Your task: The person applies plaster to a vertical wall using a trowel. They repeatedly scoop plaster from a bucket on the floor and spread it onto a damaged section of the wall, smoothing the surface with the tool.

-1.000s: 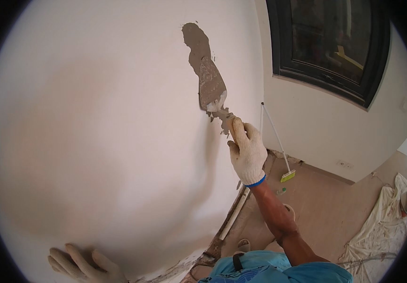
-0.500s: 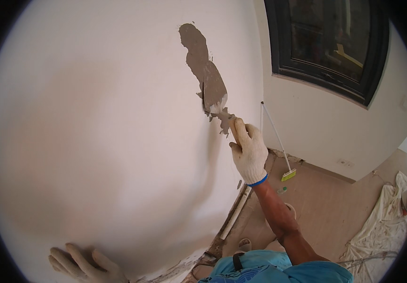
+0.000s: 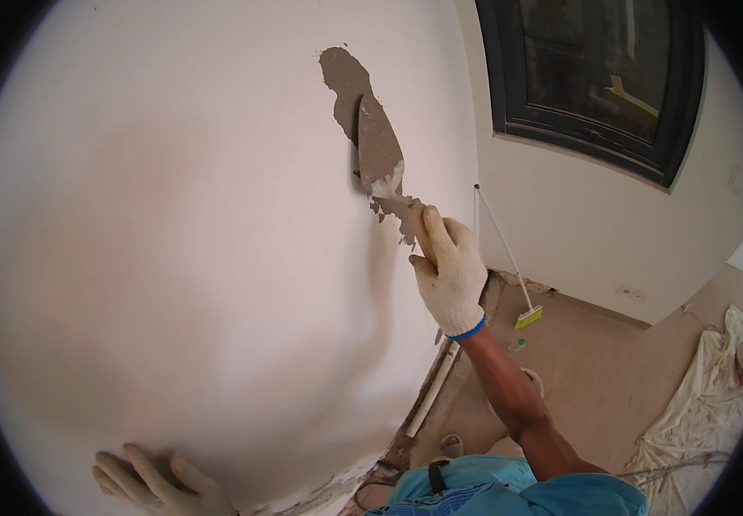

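Trowel on the wall patch
The right hand (image 3: 450,273) grips a trowel (image 3: 382,159) against the grey patch (image 3: 343,79); the left hand (image 3: 152,482) lies open, flat on the wall (image 3: 173,258) far below it.

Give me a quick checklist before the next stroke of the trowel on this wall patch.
1. Right hand has a firm grip on the trowel handle: ok.
2. Trowel blade lies on the grey plaster patch: ok.
3. Blade loaded with plaster: ok, grey mix covers it.
4. Left hand braced flat on the white wall: ok.
5. Both hands gloved: ok.
6. Blade angle to the wall: cannot tell.
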